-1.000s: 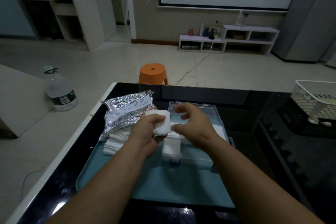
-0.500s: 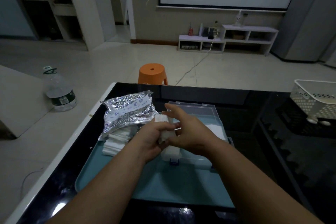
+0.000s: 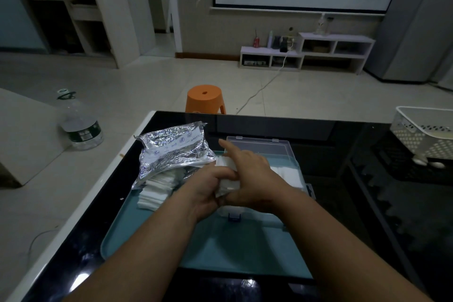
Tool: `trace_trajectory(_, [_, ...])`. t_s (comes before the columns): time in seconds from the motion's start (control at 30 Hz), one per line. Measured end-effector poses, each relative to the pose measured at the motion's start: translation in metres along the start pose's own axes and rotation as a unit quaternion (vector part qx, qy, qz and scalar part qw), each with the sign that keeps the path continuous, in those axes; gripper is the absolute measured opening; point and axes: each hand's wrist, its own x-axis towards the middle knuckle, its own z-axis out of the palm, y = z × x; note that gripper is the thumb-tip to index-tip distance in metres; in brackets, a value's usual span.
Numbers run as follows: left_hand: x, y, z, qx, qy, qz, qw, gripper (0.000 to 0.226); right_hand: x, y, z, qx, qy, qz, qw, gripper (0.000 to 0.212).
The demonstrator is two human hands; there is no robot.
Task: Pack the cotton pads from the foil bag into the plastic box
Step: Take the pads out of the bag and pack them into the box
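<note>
A crumpled silver foil bag [image 3: 172,152] lies at the back left of a teal tray [image 3: 235,245], with white cotton pads [image 3: 157,189] spilling from its open end. To its right stands a clear plastic box [image 3: 264,148], lid open, with white pads [image 3: 286,174] in its right side. My left hand [image 3: 208,191] and my right hand [image 3: 252,179] meet over the box's left half, both gripping one stack of cotton pads [image 3: 229,185]. The right index finger points up and away. My hands hide the box's left part.
The tray rests on a glossy black table [image 3: 367,203] with a white left edge. A white perforated basket [image 3: 426,135] stands at the right. On the floor are an orange stool [image 3: 205,98] beyond the table and a large water bottle [image 3: 79,122] to the left.
Both hands have lowered the stack of pads from above the box down toward its left half. My right hand now lies over the stack with its index finger stretched out.
</note>
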Motion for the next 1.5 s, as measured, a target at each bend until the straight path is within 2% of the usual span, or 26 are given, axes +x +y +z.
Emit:
trace_trajectory(0.2, [-0.002,0.002,0.004,-0.036,-0.007,0.009,0.999,0.025,0.0,-0.003,-0.005,-0.006,0.036,0.004,0.999,0.112])
trace_trajectory(0.27, [-0.001,0.002,0.005,-0.031,0.005,0.009,0.999,0.025,-0.001,-0.003,-0.006,0.004,0.023,0.006,1.0,0.111])
trace_trajectory(0.37, [0.001,0.001,0.003,-0.025,0.041,-0.005,0.999,0.026,-0.003,-0.001,-0.007,0.1,-0.001,0.02,0.995,0.106])
trace_trajectory(0.5, [0.001,0.003,0.003,-0.057,0.058,-0.014,0.997,0.021,-0.003,-0.002,-0.013,0.265,0.053,0.068,0.96,0.072])
trace_trajectory(0.63, [0.006,0.003,0.001,-0.051,0.088,0.001,0.995,0.015,-0.001,0.001,-0.012,0.276,0.072,0.16,0.945,0.045])
trace_trajectory(0.77, [0.007,0.002,-0.002,-0.025,0.087,0.001,0.996,0.013,-0.003,0.002,-0.013,0.375,0.045,0.201,0.904,0.022])
trace_trajectory(0.93, [0.005,0.008,0.004,-0.109,0.065,0.018,0.992,0.018,0.002,0.004,-0.014,0.434,0.066,0.234,0.867,0.005])
trace_trajectory(1.07, [0.005,0.007,0.001,-0.077,0.099,0.057,0.99,0.022,0.001,0.006,-0.018,0.526,0.092,0.253,0.807,0.006])
trace_trajectory(1.13, [0.005,0.007,0.0,-0.047,0.121,0.059,0.99,0.022,0.001,0.007,-0.018,0.549,0.105,0.255,0.789,0.008])
trace_trajectory(1.2, [0.006,0.007,-0.001,-0.037,0.133,0.065,0.988,0.018,0.001,0.008,-0.019,0.554,0.105,0.257,0.785,0.008])
trace_trajectory(1.33, [0.005,0.008,-0.001,-0.054,0.11,0.063,0.991,0.017,0.002,0.009,-0.018,0.547,0.098,0.25,0.793,0.008])
trace_trajectory(1.5, [0.007,0.006,-0.003,-0.042,0.155,0.06,0.985,0.009,0.002,0.009,-0.018,0.534,0.102,0.242,0.804,0.009])
